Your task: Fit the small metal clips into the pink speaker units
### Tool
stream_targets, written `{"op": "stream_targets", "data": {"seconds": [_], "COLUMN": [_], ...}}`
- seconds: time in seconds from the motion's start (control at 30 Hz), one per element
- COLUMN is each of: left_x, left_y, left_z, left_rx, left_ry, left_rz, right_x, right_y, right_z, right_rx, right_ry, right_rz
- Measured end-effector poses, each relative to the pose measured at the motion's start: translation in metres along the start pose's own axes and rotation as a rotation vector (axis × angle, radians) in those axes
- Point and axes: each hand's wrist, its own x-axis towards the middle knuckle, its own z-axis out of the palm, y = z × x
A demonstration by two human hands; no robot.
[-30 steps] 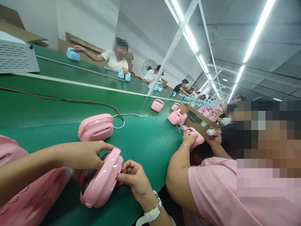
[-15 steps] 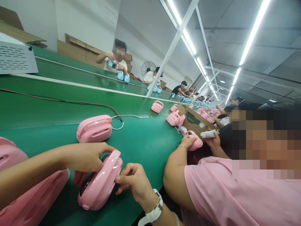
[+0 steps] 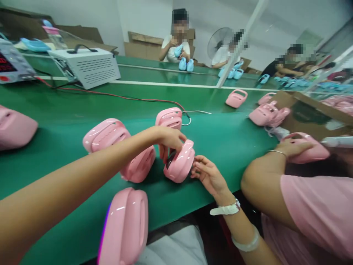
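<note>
Holding: left hand point(image 3: 171, 139) is clamped on one pink case point(image 3: 180, 165), on the green table point(image 3: 220, 136), near the middle.
Right hand point(image 3: 209, 176): fingers a bit apart, by its right side; can't tell if they touch.
Around the left arm point(image 3: 82, 186): five other pink cases point(image 3: 128, 228).
Boxes: one white box point(image 3: 95, 68) far left, one brown box point(image 3: 311, 110) far right.
In the way: left arm hides parts of two cases.
Changed: view turns left, white box shows whole.

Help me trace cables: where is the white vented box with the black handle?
The vented box is at upper left in the head view, right of the machine with the red display and beyond the left hand.
</note>
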Motion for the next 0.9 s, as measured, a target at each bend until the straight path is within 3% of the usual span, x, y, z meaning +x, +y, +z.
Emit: {"op": "stream_targets", "data": {"seconds": [0.13, 0.37, 0.63, 0.9], "left_x": [0.003, 0.002, -0.003, -0.003], "left_y": [0.006, 0.014, 0.013, 0.012], "left_z": [-0.004, -0.005, -0.005, -0.006], "left_rx": [0.014, 0.059, 0.083, 0.105], "left_ry": [-0.054, -0.062, -0.051, -0.032], "left_rz": [-0.106, -0.155, -0.13, -0.117], "right_x": [-0.014, -0.034, -0.033, -0.018], "right_y": [0.001, 0.016, 0.015, 0.01], "right_z": [-0.003, 0.003, 0.008, 0.008], "right_rx": [0.047, -0.159, -0.258, -0.174], "right_ry": [0.029, 0.051, 0.078, 0.092], "right_rz": [-0.079, -0.251, -0.302, -0.197]}}
